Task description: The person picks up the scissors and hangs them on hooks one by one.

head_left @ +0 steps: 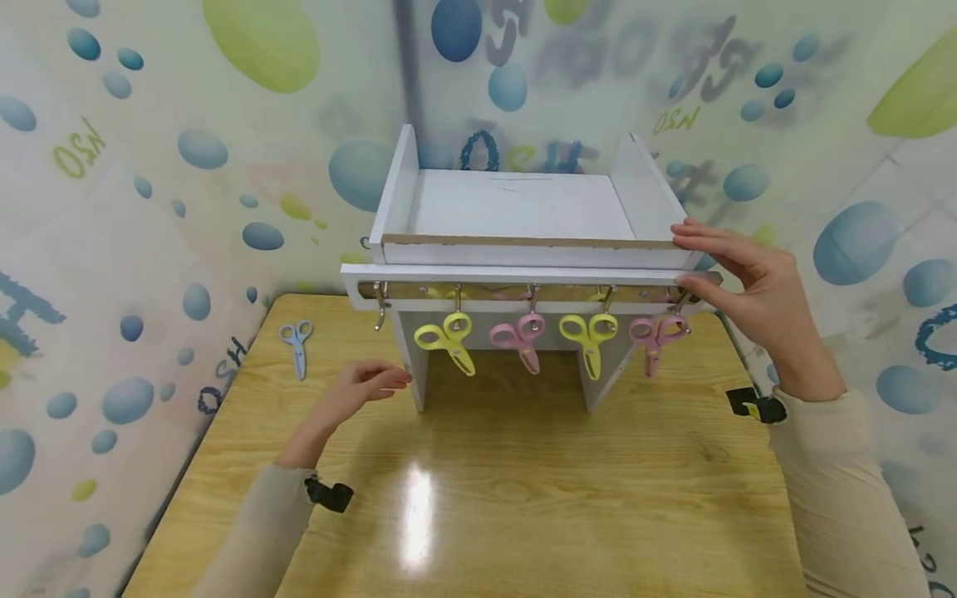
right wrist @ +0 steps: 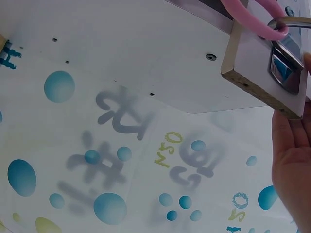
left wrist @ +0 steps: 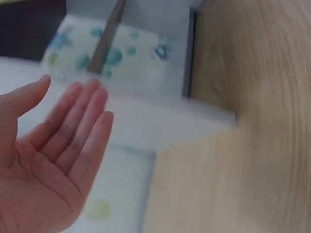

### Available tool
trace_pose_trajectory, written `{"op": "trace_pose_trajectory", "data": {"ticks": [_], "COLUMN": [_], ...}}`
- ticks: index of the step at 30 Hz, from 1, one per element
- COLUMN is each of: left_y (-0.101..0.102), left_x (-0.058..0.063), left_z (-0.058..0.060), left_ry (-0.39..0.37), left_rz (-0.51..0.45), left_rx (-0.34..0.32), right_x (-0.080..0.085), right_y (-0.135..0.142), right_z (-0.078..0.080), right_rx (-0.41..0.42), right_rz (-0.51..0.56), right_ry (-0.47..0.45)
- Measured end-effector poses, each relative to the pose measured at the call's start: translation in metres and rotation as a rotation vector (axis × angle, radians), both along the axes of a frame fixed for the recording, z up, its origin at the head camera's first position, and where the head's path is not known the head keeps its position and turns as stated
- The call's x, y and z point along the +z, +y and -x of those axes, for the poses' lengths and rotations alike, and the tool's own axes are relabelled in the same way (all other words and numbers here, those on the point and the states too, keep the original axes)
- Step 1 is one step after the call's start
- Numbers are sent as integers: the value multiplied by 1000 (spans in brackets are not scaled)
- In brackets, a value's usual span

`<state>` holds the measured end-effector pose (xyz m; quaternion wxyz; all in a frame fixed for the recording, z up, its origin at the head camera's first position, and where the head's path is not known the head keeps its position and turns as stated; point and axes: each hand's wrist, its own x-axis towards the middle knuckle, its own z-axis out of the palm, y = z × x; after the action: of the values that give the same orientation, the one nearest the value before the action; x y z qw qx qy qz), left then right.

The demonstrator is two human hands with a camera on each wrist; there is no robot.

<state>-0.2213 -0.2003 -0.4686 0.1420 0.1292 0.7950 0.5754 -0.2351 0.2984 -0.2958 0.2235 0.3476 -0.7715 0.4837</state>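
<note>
A white shelf unit stands on the table, with a hook board across its front. Yellow scissors and pink scissors hang from its hooks, then yellow scissors and pink scissors farther right. My right hand holds the unit's right end, thumb by the hook board and fingers over the upper side panel. In the right wrist view, fingers reach behind the board's end. My left hand is beside the lower left panel, its fingers extended and palm bare.
Blue scissors lie on the wooden table, left of the unit. The leftmost hook carries no scissors. Walls printed with blue and green spots meet behind the unit. Black straps sit on both wrists.
</note>
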Motion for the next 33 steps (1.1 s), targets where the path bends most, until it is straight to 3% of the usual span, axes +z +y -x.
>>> {"op": "trace_pose_trajectory", "data": {"ticks": [6,16,21,26,30,33], "left_y": [-45,-127,-150,-165,-169,-163], "left_x": [-19,-44,-48,-51,-61,-69], "left_z": [8,43,53,58,63,67], "left_ry": [17,-254,-309,-357,-354,-285], "left_rz": [-46,-159,-156,-137,-40,197], "left_rx": [159,411,555,619,667,705], "right_x": [0,-1,-1,-2,-3,-2], "right_y": [0,1,0,-1,-1,0], "right_z": [0,0,1,2,1,1], "right_rx": [13,31,30,43,46,39], "right_rz": [11,42,45,63,60,54], "right_ry": [-7,-6,-13,-17,-16,-12]}}
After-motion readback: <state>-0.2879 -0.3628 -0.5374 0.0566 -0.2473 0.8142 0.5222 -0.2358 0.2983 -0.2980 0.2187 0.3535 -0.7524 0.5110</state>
